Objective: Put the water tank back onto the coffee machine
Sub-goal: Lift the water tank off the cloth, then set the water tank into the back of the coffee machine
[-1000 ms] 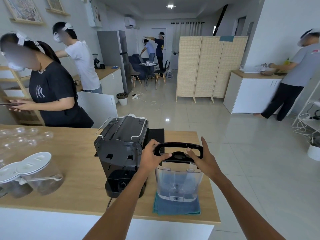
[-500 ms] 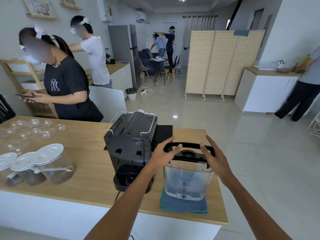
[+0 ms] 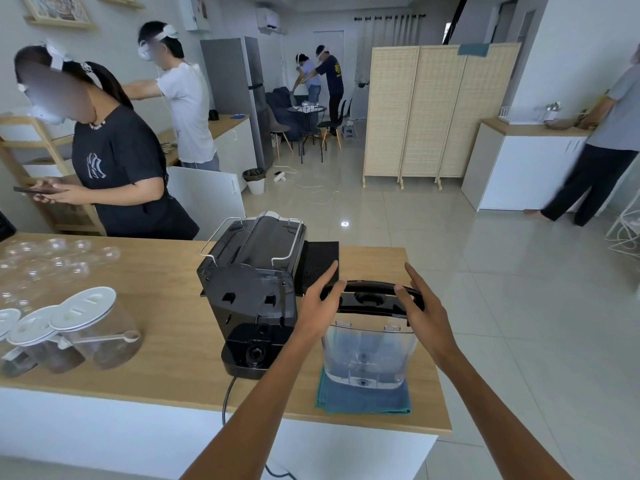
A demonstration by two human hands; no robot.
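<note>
A clear plastic water tank (image 3: 369, 355) with a black lid and handle stands upright on a folded blue cloth (image 3: 363, 398) near the wooden counter's right end. To its left stands the black coffee machine (image 3: 252, 289), its back facing me with the tank bay bare. My left hand (image 3: 320, 306) rests at the left end of the tank's lid, fingers spread. My right hand (image 3: 424, 311) rests at the right end of the handle, thumb on it, fingers raised and apart. Neither hand is closed around the tank.
Three lidded clear jars (image 3: 93, 334) and several upturned glasses (image 3: 52, 261) fill the counter's left part. A black mat (image 3: 320, 263) lies behind the machine. The counter edge (image 3: 426, 429) runs just right of the cloth. A person (image 3: 114, 168) stands across the counter.
Both hands have loosened from the tank's handle: the fingers that curled over it a second ago are now spread. The tank has stayed on the cloth. My view has shifted left.
</note>
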